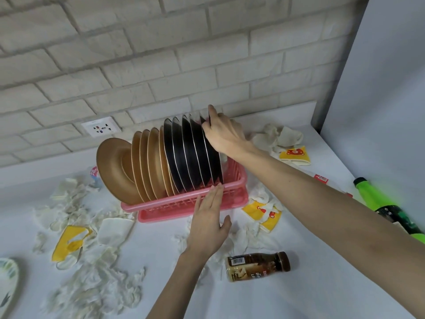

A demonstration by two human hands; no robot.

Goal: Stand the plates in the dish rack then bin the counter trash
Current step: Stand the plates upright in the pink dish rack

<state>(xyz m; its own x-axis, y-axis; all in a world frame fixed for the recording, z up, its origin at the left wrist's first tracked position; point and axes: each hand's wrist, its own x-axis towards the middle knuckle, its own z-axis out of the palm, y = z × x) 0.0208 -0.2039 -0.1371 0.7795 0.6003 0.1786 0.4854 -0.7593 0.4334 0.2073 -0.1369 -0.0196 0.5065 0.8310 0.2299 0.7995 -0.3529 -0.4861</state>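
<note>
At the right end of the row, the right hand (224,132) grips the top rim of the last black plate (217,169), fingers curled over its edge. The left hand (208,223) is flat and open with its fingers straight and together. Its tips touch the front rim of the pink dish rack (236,180), just below that plate.

Trash crowds both hands on the white tabletop (322,284). Crumpled tissues (101,288) lie in heaps to the left, and more lie under and beside the left wrist. Flattened yellow paper cups (71,240) lie left, right and behind the rack. A coffee bottle (257,265) lies on its side just right of the left forearm. A green bottle (379,203) lies beyond the right forearm, partly hidden by it.

The rack holds the black plates (190,153) standing on edge at its right — close together, leaning slightly left. The brown plates (147,162) stand at its left, and the outermost one tilts well out over the rack's end. One patterned plate (7,282) lies flat at the left edge of view, well apart from the rack and both hands.
</note>
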